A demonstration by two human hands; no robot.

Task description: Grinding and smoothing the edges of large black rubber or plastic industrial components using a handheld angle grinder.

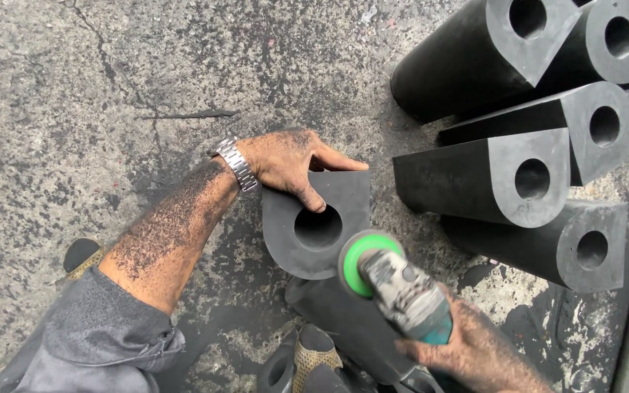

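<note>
One black D-shaped rubber block (314, 229) is under the angle grinder (394, 284), right hand (475, 353) clamped on the tool, left hand (289, 160) gripping the block's top; five finished-looking blocks (518, 178) lie stacked near.

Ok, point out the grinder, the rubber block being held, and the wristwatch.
grinder (402, 291), head view, on its grey body.
rubber block (343, 200), head view, on its flat face above the hole.
wristwatch (236, 164), head view, on the metal band.

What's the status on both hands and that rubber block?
Left hand grips top edge of upright black rubber block, finger at its bore. Right hand holds angle grinder, green disc at block's lower right edge. Stacked blocks to the right, apart.
</note>
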